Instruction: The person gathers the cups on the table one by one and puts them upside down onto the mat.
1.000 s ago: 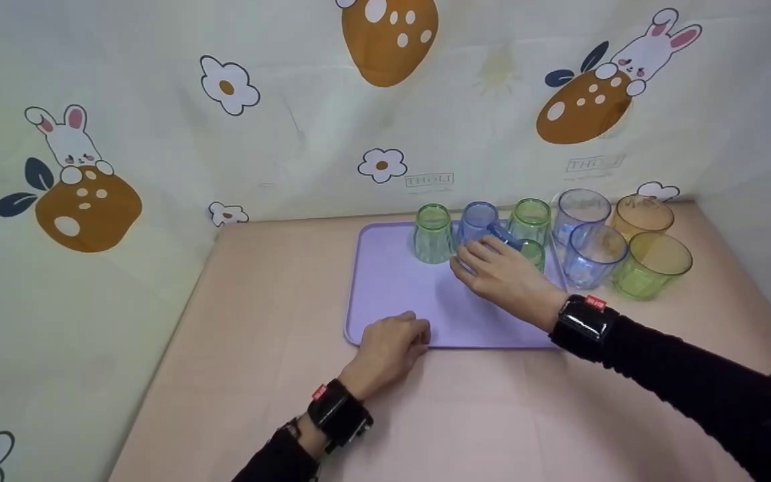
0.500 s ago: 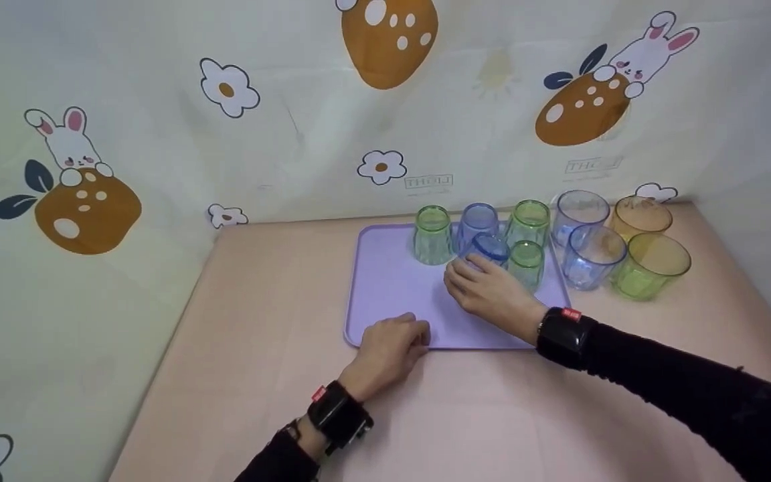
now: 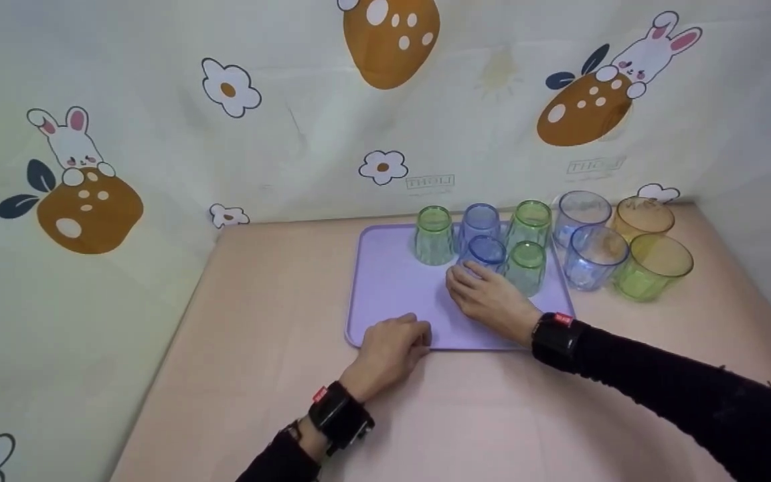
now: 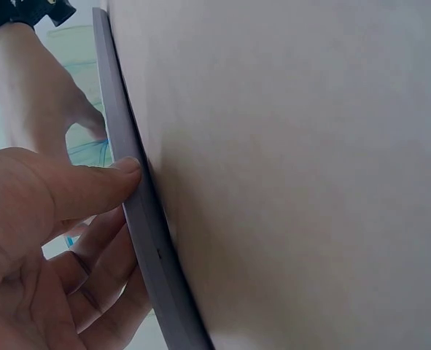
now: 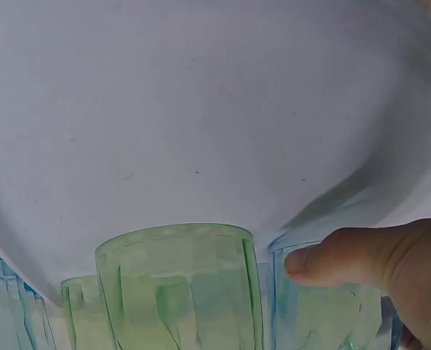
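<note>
My right hand (image 3: 492, 301) grips a blue glass (image 3: 486, 250) that is upside down on the purple tray (image 3: 392, 288). In the right wrist view the thumb (image 5: 346, 257) lies along the side of this glass, beside a green glass (image 5: 179, 284). Behind it stand another upturned blue glass (image 3: 480, 221) and two green ones, left (image 3: 434, 235) and right (image 3: 530, 221). At the tray's front edge, my left hand (image 3: 389, 348) pinches the rim (image 4: 146, 226), thumb on the outer side and fingers on the inner side.
To the right of the tray, upright glasses stand close together on the table (image 3: 258, 321): two blue (image 3: 583, 217), one orange (image 3: 644, 217) and one green (image 3: 653, 268). A patterned cloth wall (image 3: 305, 134) rises directly behind the table.
The blue glass in my right hand has gone from tilted above the tray to upside down on it, left of the front green glass. The left hand stays put.
</note>
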